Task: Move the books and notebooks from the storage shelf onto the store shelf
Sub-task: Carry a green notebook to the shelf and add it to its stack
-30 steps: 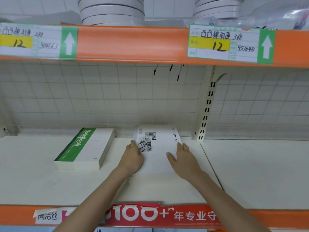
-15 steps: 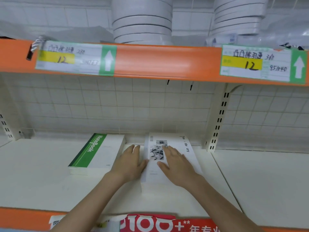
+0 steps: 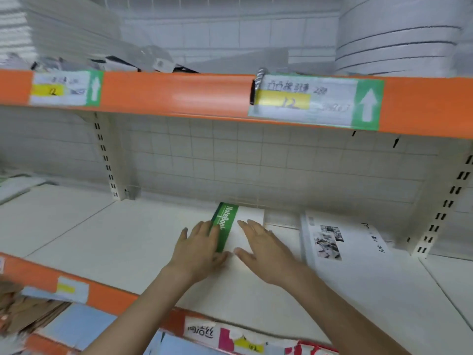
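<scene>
The green Notebook stack [image 3: 227,228] is touched by flat, open fingers of the left hand [image 3: 198,249] and right hand [image 3: 266,252]; pushed crooked, it could be knocked into the book [image 3: 340,242] just right of the fingers.

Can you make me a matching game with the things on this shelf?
Things:
1. green-striped white notebook stack
2. white photo-cover book stack
3. round white stacked discs
4. orange shelf edge strip

Places:
A. on the upper shelf, top right
B. under both hands
C. carries price labels with green arrows
D. right of the right hand, untouched

Pairs: 1-B, 2-D, 3-A, 4-C. The left hand lies flat on the green stripe.
</scene>
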`<state>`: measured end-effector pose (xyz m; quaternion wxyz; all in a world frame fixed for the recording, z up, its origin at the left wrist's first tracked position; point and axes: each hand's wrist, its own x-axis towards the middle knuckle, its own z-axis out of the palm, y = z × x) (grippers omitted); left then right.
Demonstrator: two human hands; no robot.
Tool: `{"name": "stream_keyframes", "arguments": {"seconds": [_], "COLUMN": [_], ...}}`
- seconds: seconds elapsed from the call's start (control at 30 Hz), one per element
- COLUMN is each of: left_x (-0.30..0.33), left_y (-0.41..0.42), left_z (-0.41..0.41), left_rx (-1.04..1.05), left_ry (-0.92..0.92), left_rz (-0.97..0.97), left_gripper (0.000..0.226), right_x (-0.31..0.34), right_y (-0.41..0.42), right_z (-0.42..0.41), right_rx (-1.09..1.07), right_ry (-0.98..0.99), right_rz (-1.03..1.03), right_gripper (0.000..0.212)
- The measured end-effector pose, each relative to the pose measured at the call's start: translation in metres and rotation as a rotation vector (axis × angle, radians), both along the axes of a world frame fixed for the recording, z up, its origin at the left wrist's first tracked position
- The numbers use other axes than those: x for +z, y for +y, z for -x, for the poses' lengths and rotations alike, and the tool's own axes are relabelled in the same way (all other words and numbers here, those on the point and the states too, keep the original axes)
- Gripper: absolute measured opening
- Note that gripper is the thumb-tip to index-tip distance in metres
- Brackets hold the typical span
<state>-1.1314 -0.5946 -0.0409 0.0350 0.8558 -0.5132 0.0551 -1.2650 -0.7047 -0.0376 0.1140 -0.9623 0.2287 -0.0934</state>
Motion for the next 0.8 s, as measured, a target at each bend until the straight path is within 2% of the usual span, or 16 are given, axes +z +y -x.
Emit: {"name": "stream_keyframes", "arguments": {"seconds": [0.53, 0.8], "left_x": [0.011, 0.002], "left_y": [0.170, 0.273], "left_z": [-0.211, -0.301], "left_rx": [0.371, 0.547], "left_ry": [0.024, 0.123], "left_rz": [-0.004, -0.044], "left_gripper": [0.072, 0.072], "right_x": [0.013, -0.003], "right_y": [0.126, 0.193], "right_z": [-0.240, -0.347], "right_rx": [0.331, 0.472], "right_ry": [0.028, 0.101], "right_rz": [0.038, -0.046], "right_gripper": [0.065, 0.066]}}
